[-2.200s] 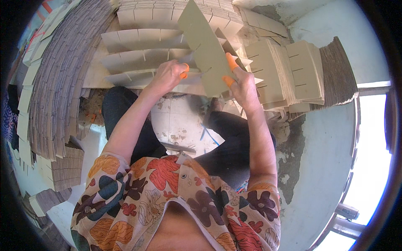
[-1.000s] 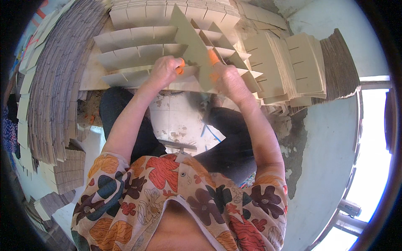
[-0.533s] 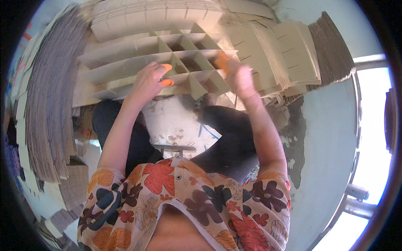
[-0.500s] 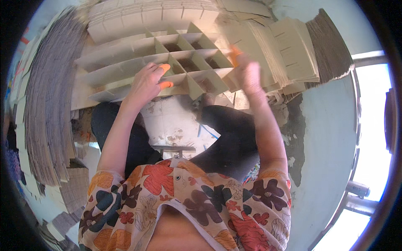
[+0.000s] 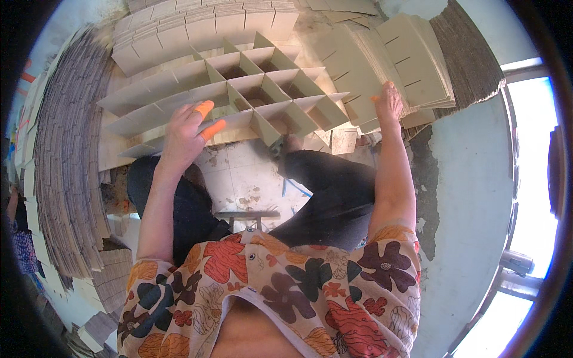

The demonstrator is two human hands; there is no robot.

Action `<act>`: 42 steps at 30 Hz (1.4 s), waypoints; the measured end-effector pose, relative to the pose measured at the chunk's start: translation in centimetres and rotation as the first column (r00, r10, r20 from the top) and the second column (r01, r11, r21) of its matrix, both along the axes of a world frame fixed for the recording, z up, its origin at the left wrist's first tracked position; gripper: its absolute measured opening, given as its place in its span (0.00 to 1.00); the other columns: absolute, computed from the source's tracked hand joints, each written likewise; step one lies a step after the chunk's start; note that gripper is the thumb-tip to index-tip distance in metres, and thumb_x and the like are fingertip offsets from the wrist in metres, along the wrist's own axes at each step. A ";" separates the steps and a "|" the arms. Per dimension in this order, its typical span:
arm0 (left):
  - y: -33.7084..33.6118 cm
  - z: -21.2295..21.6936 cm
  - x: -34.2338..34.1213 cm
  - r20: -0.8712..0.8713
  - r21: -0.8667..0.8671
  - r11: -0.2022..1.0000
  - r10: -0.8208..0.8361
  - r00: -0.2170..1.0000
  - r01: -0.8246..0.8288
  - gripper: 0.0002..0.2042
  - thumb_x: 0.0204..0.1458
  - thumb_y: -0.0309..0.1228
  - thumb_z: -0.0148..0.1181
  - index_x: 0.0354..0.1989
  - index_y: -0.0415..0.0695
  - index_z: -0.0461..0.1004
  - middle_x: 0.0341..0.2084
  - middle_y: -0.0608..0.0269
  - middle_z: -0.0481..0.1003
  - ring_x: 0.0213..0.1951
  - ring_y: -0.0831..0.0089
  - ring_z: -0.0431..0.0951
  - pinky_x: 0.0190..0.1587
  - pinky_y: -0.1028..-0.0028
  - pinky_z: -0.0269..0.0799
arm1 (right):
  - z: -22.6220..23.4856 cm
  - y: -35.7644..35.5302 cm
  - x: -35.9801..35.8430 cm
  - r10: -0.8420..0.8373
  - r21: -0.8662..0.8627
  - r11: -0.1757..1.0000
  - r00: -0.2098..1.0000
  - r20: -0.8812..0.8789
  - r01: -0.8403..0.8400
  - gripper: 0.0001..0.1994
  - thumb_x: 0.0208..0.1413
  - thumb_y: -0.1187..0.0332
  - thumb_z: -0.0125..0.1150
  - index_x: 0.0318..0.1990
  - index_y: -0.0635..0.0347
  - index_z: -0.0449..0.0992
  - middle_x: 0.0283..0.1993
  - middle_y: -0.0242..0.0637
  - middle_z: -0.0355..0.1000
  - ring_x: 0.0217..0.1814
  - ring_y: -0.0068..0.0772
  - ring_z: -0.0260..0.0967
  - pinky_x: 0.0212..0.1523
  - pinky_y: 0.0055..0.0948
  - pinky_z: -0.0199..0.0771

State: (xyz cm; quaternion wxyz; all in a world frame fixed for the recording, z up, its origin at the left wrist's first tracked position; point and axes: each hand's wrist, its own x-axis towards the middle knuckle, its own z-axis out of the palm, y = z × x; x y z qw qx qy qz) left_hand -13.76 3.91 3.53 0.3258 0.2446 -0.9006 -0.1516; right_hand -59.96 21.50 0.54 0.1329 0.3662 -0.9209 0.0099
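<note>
A partly joined cardboard grid divider (image 5: pixel 253 92) lies in front of me, its crossed strips forming open cells at the right side. Long strips run out to its left without cross pieces. My left hand (image 5: pixel 184 134) is over the near long strips, with orange finger covers on thumb and forefinger, which are apart and hold nothing. At the right, my right hand (image 5: pixel 389 104) rests at the near edge of a stack of slotted cardboard pieces (image 5: pixel 361 65). Its thumb, with an orange cover, stands apart from the fingers, whose tips partly hide behind the hand.
More slotted strips (image 5: pixel 203 27) stand in a row at the back. Tall cardboard stacks rise at the left (image 5: pixel 74 143) and far right (image 5: pixel 468 53). A small stool (image 5: pixel 248 215) stands between my legs. A pale wall (image 5: pixel 471 179) with peeling paint is at the right.
My right hand has moved right, from the divider's right side to the stack of slotted pieces. My left hand has drawn back left, off the cells, its fingers spread wider.
</note>
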 end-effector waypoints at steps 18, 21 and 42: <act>-2.1 -4.3 5.2 0.080 -0.028 0.999 0.021 0.997 -0.019 0.11 0.40 0.26 0.66 0.32 0.39 0.74 0.27 0.54 0.76 0.32 0.56 0.73 0.36 0.63 0.70 | 11.7 -7.0 25.7 0.826 -0.630 0.538 0.499 0.261 -0.560 0.32 0.49 0.78 0.62 0.63 0.60 0.59 0.54 0.44 0.70 0.55 0.26 0.68 0.56 0.26 0.67; -2.2 -4.8 5.0 0.057 -0.010 1.000 0.004 0.998 -0.003 0.09 0.39 0.25 0.65 0.30 0.40 0.73 0.24 0.55 0.75 0.30 0.55 0.73 0.35 0.62 0.69 | 12.3 -7.8 28.7 0.675 -0.436 0.736 0.512 0.530 -0.518 0.32 0.48 0.77 0.64 0.63 0.62 0.59 0.49 0.45 0.74 0.48 0.30 0.74 0.48 0.27 0.71; -2.1 -3.9 4.1 0.121 0.087 0.993 0.067 0.990 -0.078 0.07 0.42 0.26 0.63 0.29 0.39 0.73 0.24 0.48 0.71 0.32 0.49 0.72 0.34 0.57 0.69 | 8.1 -12.4 30.0 0.850 -0.444 0.496 0.314 0.422 -0.746 0.21 0.43 0.83 0.56 0.49 0.68 0.69 0.31 0.62 0.69 0.35 0.59 0.71 0.35 0.45 0.71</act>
